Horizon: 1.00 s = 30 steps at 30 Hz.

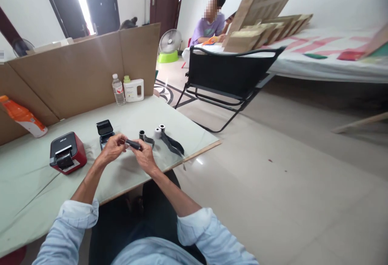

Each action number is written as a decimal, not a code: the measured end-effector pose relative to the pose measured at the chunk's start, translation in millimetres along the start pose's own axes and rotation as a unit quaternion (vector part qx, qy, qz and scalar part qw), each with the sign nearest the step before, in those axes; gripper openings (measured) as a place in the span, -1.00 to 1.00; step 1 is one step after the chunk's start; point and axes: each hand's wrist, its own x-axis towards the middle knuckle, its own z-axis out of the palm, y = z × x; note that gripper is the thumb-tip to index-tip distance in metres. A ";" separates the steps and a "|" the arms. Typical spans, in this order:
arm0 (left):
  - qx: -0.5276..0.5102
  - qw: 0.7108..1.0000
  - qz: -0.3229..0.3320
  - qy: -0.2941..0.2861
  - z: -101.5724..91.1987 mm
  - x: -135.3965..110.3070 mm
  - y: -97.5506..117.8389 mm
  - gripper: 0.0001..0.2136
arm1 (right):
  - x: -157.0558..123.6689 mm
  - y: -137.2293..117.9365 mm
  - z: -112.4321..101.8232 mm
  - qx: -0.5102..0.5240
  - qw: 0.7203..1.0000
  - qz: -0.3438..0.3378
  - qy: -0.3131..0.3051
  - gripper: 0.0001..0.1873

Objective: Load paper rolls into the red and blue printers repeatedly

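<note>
Black roll [133, 144] between both hands, just above the tabletop [21, 200].
We see the right hand [145, 159] wrapped around the roll while the left hand [114, 148] pinches its left end. On the pale green tabletop, near the left hand, we find a small black box [104, 131] with its lid up and, farther left, a red-and-black printer [68, 152]; loose spools [162, 129] and a black strip [172, 144] lie beyond the right hand. A cardboard screen [87, 77] lines the far edge, with a clear bottle [118, 91] and a white jug [133, 91] before it and an orange bottle [24, 115] tilted at left. Across the tiled floor [273, 200] we see a black chair [230, 73], a fan [170, 41] on a green base, and a person [207, 28] in purple beside cartons [251, 34] on a white cloth [309, 69].
</note>
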 end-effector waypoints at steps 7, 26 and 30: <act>0.260 0.961 0.094 -0.027 12.6 30.2 8.2 -0.76 | 11.9 -1.1 -56.4 -0.282 0.948 -0.134 0.061 -0.67; 0.459 0.884 0.062 -0.062 39.5 74.5 32.6 -0.66 | 14.2 36.7 -77.2 -0.382 0.921 -0.063 0.038 -0.83; 0.531 0.841 0.001 -0.106 46.8 81.0 42.8 -0.70 | 13.9 42.1 -77.5 -0.342 0.934 -0.087 0.051 -0.77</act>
